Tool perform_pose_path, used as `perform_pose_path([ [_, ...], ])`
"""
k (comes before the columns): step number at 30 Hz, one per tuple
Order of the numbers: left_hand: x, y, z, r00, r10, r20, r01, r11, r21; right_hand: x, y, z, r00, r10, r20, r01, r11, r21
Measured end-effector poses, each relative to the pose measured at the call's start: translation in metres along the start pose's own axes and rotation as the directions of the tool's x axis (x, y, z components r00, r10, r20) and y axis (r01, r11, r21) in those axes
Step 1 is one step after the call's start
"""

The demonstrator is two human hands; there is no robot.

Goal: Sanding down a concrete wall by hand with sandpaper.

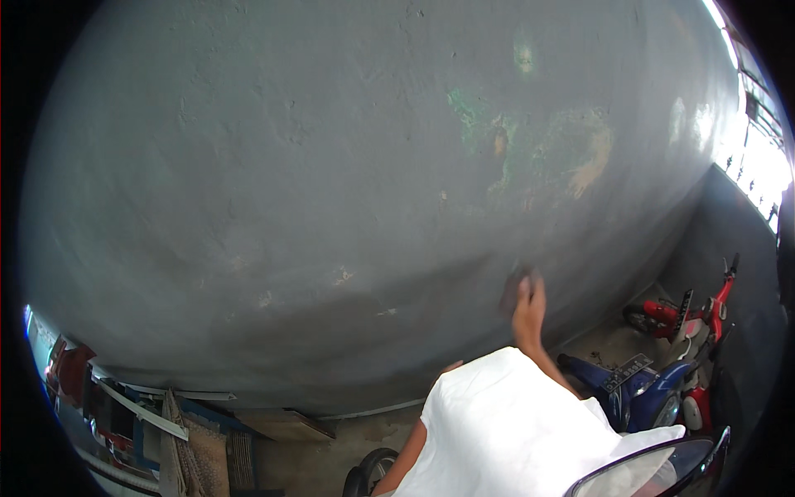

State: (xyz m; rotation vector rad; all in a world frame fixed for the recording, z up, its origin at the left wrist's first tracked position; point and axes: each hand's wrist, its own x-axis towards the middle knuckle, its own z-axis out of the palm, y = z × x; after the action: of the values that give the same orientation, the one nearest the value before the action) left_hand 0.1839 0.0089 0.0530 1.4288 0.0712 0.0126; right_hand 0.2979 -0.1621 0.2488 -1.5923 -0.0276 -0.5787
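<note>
My right hand (528,311) is closed on a small dark brown sheet (512,291), which looks like sandpaper and is a little blurred. The sheet is pressed flat to the grey wall (331,166), below patches where the paint is worn to green and tan. Only a sliver of my left hand (451,366) shows past the white shirt (505,422), near the lower wall. Its fingers are hidden, and whether it touches the wall cannot be made out.
A blue motorbike (642,393) and a red one (691,315) stand at the right. A black wheel (377,468) is low in the middle. Boards (286,424) and a patterned panel (207,455) lie at the lower left. A barred window (758,157) is at the upper right.
</note>
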Motion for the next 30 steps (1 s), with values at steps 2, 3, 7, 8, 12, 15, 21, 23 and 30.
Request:
perform_pose_path([
  [2,0.003,-0.009,-0.005,1.0,-0.009,-0.003,0.009,0.999,-0.035,-0.049,0.068,-0.005,0.935,0.241,0.261,-0.253,0.968,0.011],
  [3,0.004,-0.014,-0.007,1.0,-0.021,-0.008,0.021,0.998,-0.051,-0.074,0.098,-0.005,0.865,0.349,0.361,-0.394,0.917,0.056],
  [7,0.002,-0.047,-0.026,0.996,-0.077,-0.05,0.07,0.99,-0.125,-0.117,0.112,-0.012,0.627,0.469,0.622,-0.659,0.746,0.101],
  [8,-0.001,-0.056,-0.031,0.994,-0.09,-0.067,0.08,0.986,-0.148,-0.12,0.106,-0.013,0.543,0.485,0.686,-0.723,0.685,0.088],
  [12,-0.003,-0.086,-0.042,0.986,-0.145,-0.082,0.122,0.965,-0.231,-0.114,0.08,-0.018,0.503,0.516,0.693,-0.758,0.649,0.067],
  [15,0.002,-0.101,-0.046,0.982,-0.178,-0.066,0.153,0.947,-0.281,-0.113,0.094,-0.022,0.539,0.499,0.679,-0.721,0.69,0.066],
  [21,-0.015,-0.144,-0.048,0.965,-0.249,-0.089,0.188,0.883,-0.429,-0.143,0.102,-0.017,0.64,0.405,0.653,-0.504,0.863,-0.041],
  [23,-0.012,-0.103,-0.025,0.974,-0.225,-0.036,0.193,0.899,-0.393,-0.14,0.103,-0.031,0.777,0.367,0.511,-0.394,0.917,-0.061],
  [30,-0.041,-0.035,-0.013,0.973,-0.145,-0.178,0.061,0.911,-0.408,-0.128,0.13,-0.068,0.791,0.047,0.61,0.441,0.647,-0.622],
])
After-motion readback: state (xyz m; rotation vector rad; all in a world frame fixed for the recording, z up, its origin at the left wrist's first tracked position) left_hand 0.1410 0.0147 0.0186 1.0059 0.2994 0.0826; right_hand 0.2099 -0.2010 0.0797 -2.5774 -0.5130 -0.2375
